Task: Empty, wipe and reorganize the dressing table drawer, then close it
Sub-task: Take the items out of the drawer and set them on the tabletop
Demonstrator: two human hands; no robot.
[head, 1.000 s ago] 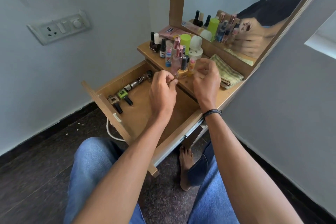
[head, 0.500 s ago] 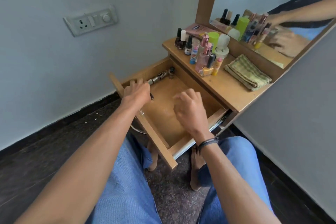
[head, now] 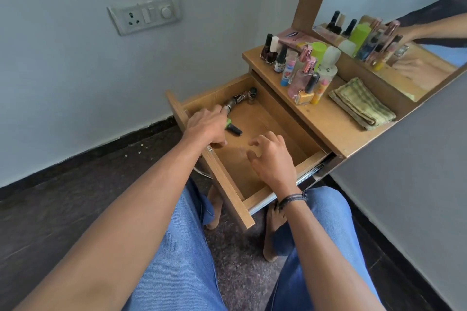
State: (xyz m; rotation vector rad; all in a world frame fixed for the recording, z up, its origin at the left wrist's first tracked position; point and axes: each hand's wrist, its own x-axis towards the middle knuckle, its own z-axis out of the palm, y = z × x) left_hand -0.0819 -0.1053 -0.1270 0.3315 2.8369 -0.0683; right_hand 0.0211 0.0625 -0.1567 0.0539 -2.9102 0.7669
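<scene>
The wooden drawer of the dressing table stands pulled out. At its far left lie a row of small silver-capped bottles and a green bottle with a black cap. My left hand reaches into that corner, one fingertip touching a silver bottle, the palm over the green bottle's end; whether it grips anything is hidden. My right hand hovers over the bare drawer bottom, fingers loosely curled, holding nothing.
On the tabletop stand several cosmetic bottles and a folded checked cloth. A mirror rises behind them. A wall socket sits on the left wall. My knees and bare feet are under the drawer.
Both hands came down from the tabletop bottles into the drawer. The left hand shifted along the left corner, uncovering the green bottle; the right hand hovers mid-drawer.
</scene>
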